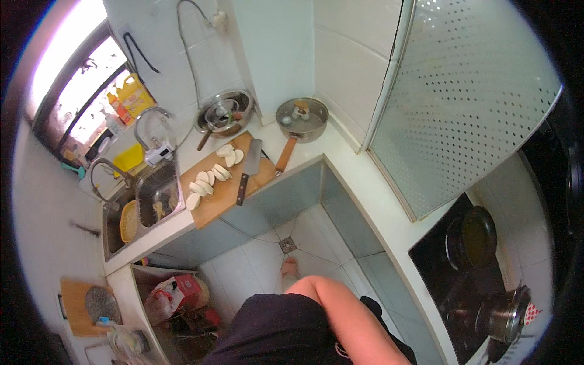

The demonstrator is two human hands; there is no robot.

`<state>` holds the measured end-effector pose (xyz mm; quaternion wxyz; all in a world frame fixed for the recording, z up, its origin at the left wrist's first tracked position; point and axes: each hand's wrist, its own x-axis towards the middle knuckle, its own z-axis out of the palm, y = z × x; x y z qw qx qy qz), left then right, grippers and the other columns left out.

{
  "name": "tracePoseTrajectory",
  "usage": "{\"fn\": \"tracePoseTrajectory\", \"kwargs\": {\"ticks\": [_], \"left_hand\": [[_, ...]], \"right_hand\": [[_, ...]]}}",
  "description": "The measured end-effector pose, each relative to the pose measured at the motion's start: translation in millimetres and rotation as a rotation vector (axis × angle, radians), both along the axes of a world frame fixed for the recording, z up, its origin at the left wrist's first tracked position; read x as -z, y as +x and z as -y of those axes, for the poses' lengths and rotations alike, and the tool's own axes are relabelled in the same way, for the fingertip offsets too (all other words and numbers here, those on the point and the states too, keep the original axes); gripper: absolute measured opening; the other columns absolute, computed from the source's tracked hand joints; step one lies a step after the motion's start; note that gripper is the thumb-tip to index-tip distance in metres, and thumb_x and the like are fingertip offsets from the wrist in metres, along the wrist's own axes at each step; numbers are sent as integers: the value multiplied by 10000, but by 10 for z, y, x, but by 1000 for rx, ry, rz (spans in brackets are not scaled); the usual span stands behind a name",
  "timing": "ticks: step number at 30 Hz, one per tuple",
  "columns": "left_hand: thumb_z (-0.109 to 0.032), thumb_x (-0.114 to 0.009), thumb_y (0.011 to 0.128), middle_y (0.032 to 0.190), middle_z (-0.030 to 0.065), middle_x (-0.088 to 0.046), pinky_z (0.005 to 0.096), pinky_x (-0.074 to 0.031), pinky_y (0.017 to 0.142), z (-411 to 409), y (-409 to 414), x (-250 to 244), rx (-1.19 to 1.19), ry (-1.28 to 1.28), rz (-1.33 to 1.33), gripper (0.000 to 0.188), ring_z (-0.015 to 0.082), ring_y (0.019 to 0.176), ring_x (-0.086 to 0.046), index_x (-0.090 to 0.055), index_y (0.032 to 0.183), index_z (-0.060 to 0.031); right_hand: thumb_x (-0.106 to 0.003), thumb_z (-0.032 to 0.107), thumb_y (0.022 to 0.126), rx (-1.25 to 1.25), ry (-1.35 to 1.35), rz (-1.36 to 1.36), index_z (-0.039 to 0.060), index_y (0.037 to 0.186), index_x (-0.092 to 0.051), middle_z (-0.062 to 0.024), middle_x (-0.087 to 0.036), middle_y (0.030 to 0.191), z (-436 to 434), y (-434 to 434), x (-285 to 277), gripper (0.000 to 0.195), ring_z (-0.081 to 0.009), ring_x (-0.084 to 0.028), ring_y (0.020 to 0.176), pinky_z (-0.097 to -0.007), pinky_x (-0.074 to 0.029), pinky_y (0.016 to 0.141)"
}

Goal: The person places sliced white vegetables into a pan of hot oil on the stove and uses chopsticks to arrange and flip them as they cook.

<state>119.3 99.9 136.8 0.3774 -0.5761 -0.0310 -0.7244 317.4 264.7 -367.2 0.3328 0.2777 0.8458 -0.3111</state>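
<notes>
Both of my hands are out of view; only a bare arm [351, 315] shows at the bottom, beside my dark shirt [278, 328]. Before me a wooden cutting board [223, 200] lies on the counter, its near edge jutting over the front. Thick pale slices of a peeled vegetable [205, 178] lie across it in a loose row. A cleaver [253, 155] with a dark riveted handle rests on the board's right side, its handle end past the near edge. Behind it stands a saucepan [301, 132] with a wooden handle, with some small items inside that I cannot make out.
Left of the board is a double sink [157, 200] holding a yellow basket [129, 221]. Metal bowls [223, 130] stand at the back. A perforated-pattern glass cabinet door [456, 105] juts out at upper right. Pans [479, 237] and a steel pot [502, 317] occupy the dark stovetop [433, 255].
</notes>
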Motion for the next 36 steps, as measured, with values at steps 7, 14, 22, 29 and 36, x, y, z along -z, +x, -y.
{"fn": "tracePoseTrajectory", "kwargs": {"ticks": [7, 14, 22, 29, 36], "left_hand": [[-14, -449, 818, 1300, 16, -311, 332, -344, 934, 425, -678, 179, 116, 38, 314, 398, 175, 1214, -250, -415, 1202, -116], [-16, -450, 818, 1301, 17, -307, 331, -357, 923, 919, -1210, 417, 249, 34, 514, 412, 178, 1208, -258, -398, 1212, -121], [-18, -451, 817, 1302, 18, -302, 330, -371, 910, 1280, -1619, 449, 308, 31, 614, 429, 182, 1201, -268, -380, 1225, -127], [-19, -451, 816, 1303, 19, -298, 329, -384, 898, 1531, -1903, 491, 339, 31, 672, 444, 185, 1196, -276, -364, 1236, -132], [-21, -452, 815, 1304, 20, -294, 329, -396, 887, 1693, -2031, 509, 352, 35, 675, 459, 188, 1190, -284, -347, 1247, -137]], "right_hand": [[-460, 246, 768, -462, 123, -38, 35, 793, -595, -149, -584, 782, -159, -430, -694, 252, -281, -563, 766, -378, -443, 680], [-542, 257, 724, 25, 21, -3, 38, 848, -598, -137, -595, 834, 406, -1438, -1361, 258, -281, -567, 800, -346, -441, 695], [-576, 232, 706, 24, -156, -63, 41, 880, -574, -108, -606, 841, 1077, -1970, -1493, 259, -257, -571, 801, -326, -443, 703], [-586, 230, 691, 172, -165, 115, 59, 890, -573, -113, -603, 859, 1360, -2307, -1794, 263, -260, -573, 806, -325, -447, 712], [-577, 250, 676, 80, -58, 135, 62, 906, -568, -104, -605, 870, 1353, -2293, -1648, 297, -276, -571, 821, -343, -442, 723]]}}
